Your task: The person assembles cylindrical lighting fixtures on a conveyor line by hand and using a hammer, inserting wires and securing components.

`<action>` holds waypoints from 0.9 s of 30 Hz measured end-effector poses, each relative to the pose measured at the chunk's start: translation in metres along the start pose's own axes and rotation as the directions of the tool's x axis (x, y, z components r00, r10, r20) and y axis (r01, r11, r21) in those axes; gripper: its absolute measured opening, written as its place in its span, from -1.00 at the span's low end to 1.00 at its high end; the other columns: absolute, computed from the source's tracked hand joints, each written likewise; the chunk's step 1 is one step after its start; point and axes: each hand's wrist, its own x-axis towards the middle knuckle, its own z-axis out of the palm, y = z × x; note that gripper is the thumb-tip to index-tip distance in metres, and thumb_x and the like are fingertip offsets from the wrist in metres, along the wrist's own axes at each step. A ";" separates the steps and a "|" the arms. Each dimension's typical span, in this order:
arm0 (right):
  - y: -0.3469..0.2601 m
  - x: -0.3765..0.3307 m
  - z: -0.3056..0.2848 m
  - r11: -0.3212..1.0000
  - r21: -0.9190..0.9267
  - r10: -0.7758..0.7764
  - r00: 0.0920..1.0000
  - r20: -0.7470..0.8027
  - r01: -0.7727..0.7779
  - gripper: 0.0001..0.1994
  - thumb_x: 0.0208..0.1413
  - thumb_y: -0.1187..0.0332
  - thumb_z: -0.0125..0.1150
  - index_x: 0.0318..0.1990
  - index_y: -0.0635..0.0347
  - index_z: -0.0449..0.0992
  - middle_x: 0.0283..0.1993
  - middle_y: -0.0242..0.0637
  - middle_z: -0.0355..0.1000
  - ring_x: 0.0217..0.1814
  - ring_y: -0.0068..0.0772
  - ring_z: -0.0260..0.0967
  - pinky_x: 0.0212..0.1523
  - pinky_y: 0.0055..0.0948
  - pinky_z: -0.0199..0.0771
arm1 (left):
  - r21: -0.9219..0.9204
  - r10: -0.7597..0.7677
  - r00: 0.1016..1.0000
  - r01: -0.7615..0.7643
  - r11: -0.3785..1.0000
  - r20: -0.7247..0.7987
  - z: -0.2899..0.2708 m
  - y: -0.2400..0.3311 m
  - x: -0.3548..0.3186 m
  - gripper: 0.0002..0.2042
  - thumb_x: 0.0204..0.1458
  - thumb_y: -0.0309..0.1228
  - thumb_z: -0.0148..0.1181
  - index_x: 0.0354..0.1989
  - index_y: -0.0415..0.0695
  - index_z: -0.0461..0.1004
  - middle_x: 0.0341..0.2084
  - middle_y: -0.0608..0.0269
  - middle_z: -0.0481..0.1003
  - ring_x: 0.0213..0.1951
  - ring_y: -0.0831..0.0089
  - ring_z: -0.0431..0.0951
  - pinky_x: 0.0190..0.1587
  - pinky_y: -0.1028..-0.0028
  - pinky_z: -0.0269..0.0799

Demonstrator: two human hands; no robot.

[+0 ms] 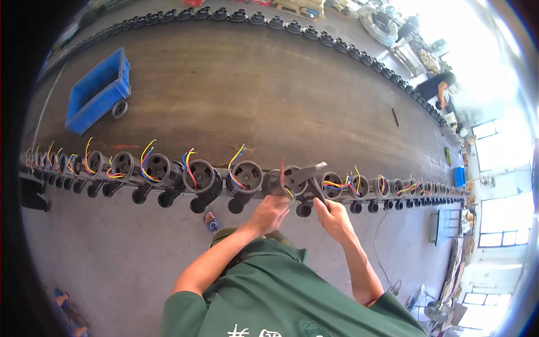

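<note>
My right hand (335, 220) is closed around the handle of a hammer (307, 171). The hammer's head lies over a round dark grey housing (291, 181) at the table's near edge. My left hand (270, 213) grips the lower near side of that housing, its fingers curled; the fingertips are partly hidden. A red wire stands up from the housing and a yellow and blue one hangs near my left fingers. To the left is a similar housing (246, 176) with yellow, blue and red wires; to the right is another housing (331, 185).
Several more wired housings line the near edge both ways. A row of dark round parts (257, 18) follows the far edge. On the brown table (224, 84) are a blue crate (98, 92), a loose ring (119, 109) and a thin dark rod (394, 117). A person (435, 87) bends at the far right.
</note>
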 end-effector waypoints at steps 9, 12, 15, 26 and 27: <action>0.061 0.026 0.045 1.000 0.022 0.019 0.995 -0.095 -0.017 -0.47 0.33 -0.05 0.14 -0.41 0.35 0.49 -0.60 -0.27 0.36 -0.51 -0.45 0.25 -0.42 -0.25 0.34 | 0.038 -0.031 0.999 0.032 0.999 -0.024 0.006 0.002 0.007 -0.85 0.12 -0.46 0.28 -0.19 -0.25 0.57 -0.05 0.10 0.56 0.01 0.12 0.56 0.11 0.16 0.43; 0.041 0.029 0.018 0.999 -0.046 0.011 0.999 -0.033 -0.012 -0.45 0.33 -0.08 0.14 -0.43 0.33 0.50 -0.61 -0.34 0.33 -0.53 -0.54 0.25 -0.48 -0.30 0.30 | 0.057 -0.037 0.998 0.039 0.998 -0.045 0.008 -0.003 0.007 -0.85 0.12 -0.44 0.28 -0.20 -0.24 0.56 -0.07 0.12 0.57 -0.02 0.14 0.57 0.08 0.19 0.44; 0.004 0.007 0.000 0.990 0.124 -0.071 0.997 0.021 0.067 -0.56 0.40 0.03 0.13 -0.52 0.05 0.35 -0.60 -0.63 0.22 -0.59 -0.78 0.08 -0.61 -0.58 0.06 | 0.060 -0.034 0.998 0.038 0.997 -0.059 0.005 0.000 0.004 -0.87 0.11 -0.46 0.28 -0.22 -0.24 0.56 -0.08 0.12 0.57 -0.04 0.14 0.57 0.06 0.20 0.44; 0.041 0.026 0.005 0.998 0.009 0.058 0.998 0.026 -0.059 -0.39 0.33 -0.16 0.10 -0.50 0.29 0.45 -0.62 -0.40 0.32 -0.52 -0.54 0.23 -0.47 -0.31 0.30 | 0.061 -0.053 0.996 0.057 0.997 -0.076 0.012 0.008 0.001 -0.86 0.13 -0.47 0.25 -0.19 -0.25 0.54 -0.05 0.12 0.53 0.00 0.12 0.54 0.09 0.19 0.42; 0.029 0.019 -0.002 0.999 0.029 0.021 0.999 0.036 -0.022 -0.42 0.35 -0.13 0.11 -0.48 0.27 0.45 -0.62 -0.43 0.29 -0.52 -0.59 0.21 -0.48 -0.35 0.27 | 0.063 -0.054 0.997 0.058 0.996 -0.063 0.010 0.006 -0.001 -0.86 0.13 -0.47 0.25 -0.19 -0.25 0.54 -0.05 0.12 0.53 0.00 0.11 0.54 0.10 0.18 0.42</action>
